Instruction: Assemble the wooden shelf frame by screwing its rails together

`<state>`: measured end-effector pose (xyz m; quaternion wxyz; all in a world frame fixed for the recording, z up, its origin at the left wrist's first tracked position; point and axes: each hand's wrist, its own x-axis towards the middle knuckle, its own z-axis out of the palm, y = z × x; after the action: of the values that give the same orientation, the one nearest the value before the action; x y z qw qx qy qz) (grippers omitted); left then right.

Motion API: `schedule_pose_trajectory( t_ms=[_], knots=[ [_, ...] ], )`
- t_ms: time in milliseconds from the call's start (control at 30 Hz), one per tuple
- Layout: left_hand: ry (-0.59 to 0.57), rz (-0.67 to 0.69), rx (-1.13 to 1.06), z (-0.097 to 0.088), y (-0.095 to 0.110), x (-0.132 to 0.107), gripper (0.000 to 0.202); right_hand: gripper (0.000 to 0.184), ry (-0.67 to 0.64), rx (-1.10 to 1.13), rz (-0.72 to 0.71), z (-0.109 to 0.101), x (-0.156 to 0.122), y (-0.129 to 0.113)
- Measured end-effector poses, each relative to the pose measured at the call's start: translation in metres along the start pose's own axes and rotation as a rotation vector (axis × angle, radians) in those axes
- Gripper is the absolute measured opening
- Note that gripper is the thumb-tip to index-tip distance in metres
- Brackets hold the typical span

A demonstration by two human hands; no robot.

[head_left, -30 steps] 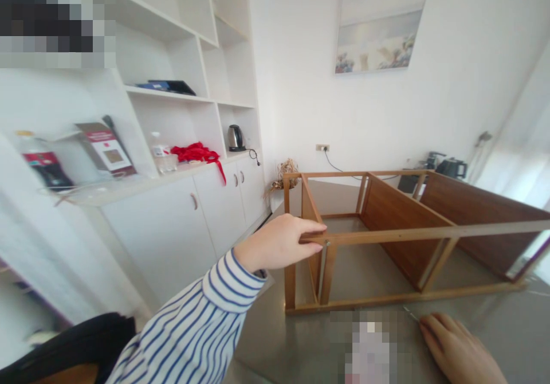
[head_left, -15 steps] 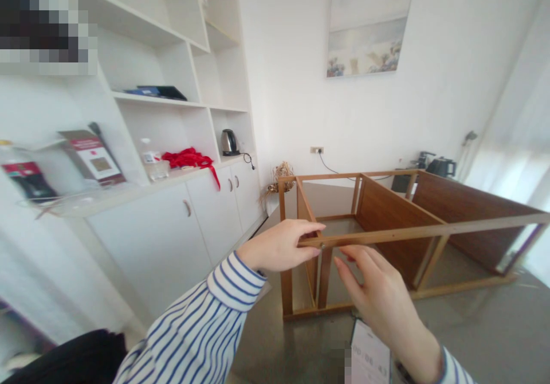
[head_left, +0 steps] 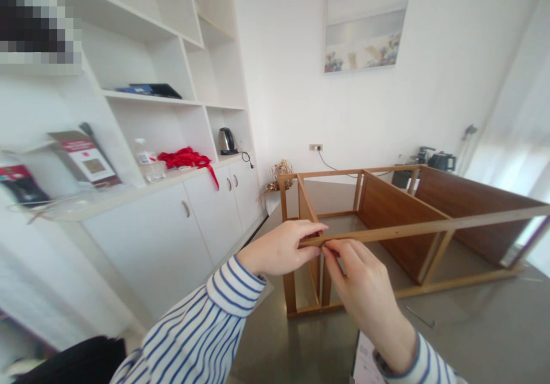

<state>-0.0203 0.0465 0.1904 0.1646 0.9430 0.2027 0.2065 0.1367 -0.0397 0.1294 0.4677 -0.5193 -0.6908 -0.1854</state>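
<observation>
two hands [head_left: 277, 249] meet at one joint of the wooden frame [head_left: 397, 230]

the relation that counts sits at the left end of the frame's near upper rail [head_left: 369, 235]: a small metal fitting [head_left: 323, 246] lies just right of the left thumb and right at the fingertips of the right hand [head_left: 367, 278], so both hands are close, the right one on it. the rail's long axis runs from the left hand [head_left: 275, 252] away to the right edge of view, and a post [head_left: 326, 286] drops from the joint toward the table.

the left hand is clasped over the rail, fingers above and thumb below. the right hand has thumb and forefinger pinched about the fitting (mostly hidden by them, so its exact shape cannot be told).

the frame lies on a grey table [head_left: 485, 329], its panels standing on edge. right of the right wrist, a thin metal rod [head_left: 420, 317] rests on the tabletop; a phone [head_left: 364, 358] lies partly under that wrist.

beyond, a white cabinet [head_left: 141, 241] bears red cloth [head_left: 184, 158] and a kettle [head_left: 226, 141]; a picture [head_left: 367, 26] hangs on the far wall, with a pale curtain [head_left: 511, 109] at the right.
</observation>
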Motion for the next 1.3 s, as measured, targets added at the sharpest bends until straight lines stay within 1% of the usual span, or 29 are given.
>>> schedule_pose_trajectory(
  t_ms=[133,333,433,533,633,733,800,833,867,933,1000,1067,1167,1300],
  knots=[
    [0.001,0.011,0.001,0.001,-0.002,-0.003,0.043,0.008,-0.005,-0.008,0.001,0.005,-0.002,-0.002],
    [0.010,0.033,0.012,0.002,-0.006,-0.004,0.043,0.008,-0.009,0.033,0.008,0.004,-0.001,-0.003],
    [0.011,0.034,0.012,0.002,-0.007,-0.003,0.043,0.009,-0.033,0.052,0.006,0.004,0.002,-0.001],
    [0.020,0.036,0.004,0.002,-0.008,-0.001,0.043,0.009,-0.092,0.083,-0.010,-0.001,0.005,0.004],
    [0.003,0.025,0.000,-0.002,-0.007,0.005,0.042,0.011,-0.139,0.092,-0.024,-0.013,0.003,0.020],
    [-0.065,-0.038,-0.026,-0.009,-0.006,0.014,0.044,0.014,-0.215,0.035,0.041,-0.029,-0.012,0.047],
    [-0.138,-0.118,-0.078,-0.014,-0.006,0.020,0.048,0.017,-0.307,0.002,0.140,-0.036,-0.029,0.069],
    [-0.169,-0.156,-0.107,-0.017,-0.007,0.023,0.050,0.018,-0.373,-0.020,0.185,-0.038,-0.040,0.079],
    [-0.192,-0.187,-0.135,-0.019,-0.009,0.026,0.053,0.020,-0.462,-0.042,0.213,-0.038,-0.050,0.089],
    [-0.207,-0.223,-0.174,-0.021,-0.015,0.032,0.056,0.023,-0.656,-0.070,0.222,-0.032,-0.071,0.107],
    [-0.192,-0.235,-0.197,-0.020,-0.023,0.036,0.057,0.025,-0.764,-0.133,0.256,-0.022,-0.088,0.121],
    [-0.172,-0.247,-0.221,-0.017,-0.031,0.039,0.058,0.025,-0.802,-0.163,0.250,-0.011,-0.100,0.130],
    [-0.158,-0.274,-0.253,-0.010,-0.039,0.038,0.058,0.028,-0.806,-0.141,0.229,0.003,-0.110,0.135],
    [-0.113,-0.262,-0.267,-0.003,-0.040,0.034,0.055,0.029,-0.783,-0.115,0.227,0.010,-0.115,0.134]
  ],
)
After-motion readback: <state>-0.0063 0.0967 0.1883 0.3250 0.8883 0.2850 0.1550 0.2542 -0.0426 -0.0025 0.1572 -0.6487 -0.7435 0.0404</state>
